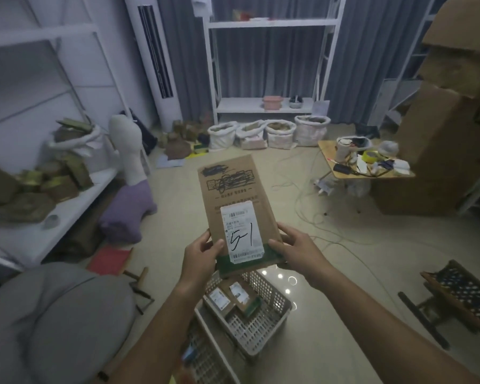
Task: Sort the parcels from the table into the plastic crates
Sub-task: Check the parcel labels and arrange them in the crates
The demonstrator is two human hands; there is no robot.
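A flat brown cardboard parcel (233,189) with a white shipping label marked "51" and a green bottom strip is held up in front of me. My left hand (198,257) grips its lower left edge, thumb on the front. My right hand (295,252) grips its lower right edge the same way. Directly below on the floor stands a pale plastic crate (272,325) holding a few small labelled parcels (219,299). A second crate (205,353) sits beside it at the lower left, partly hidden by my left forearm.
A white shelf (75,200) at the left carries several green-brown parcels (53,178). A grey cushion (53,322) lies at the lower left. Sacks (277,133) line the far shelf unit. A small cluttered table (366,164), big cardboard boxes (441,139), floor cables and a stool (460,295) are at the right.
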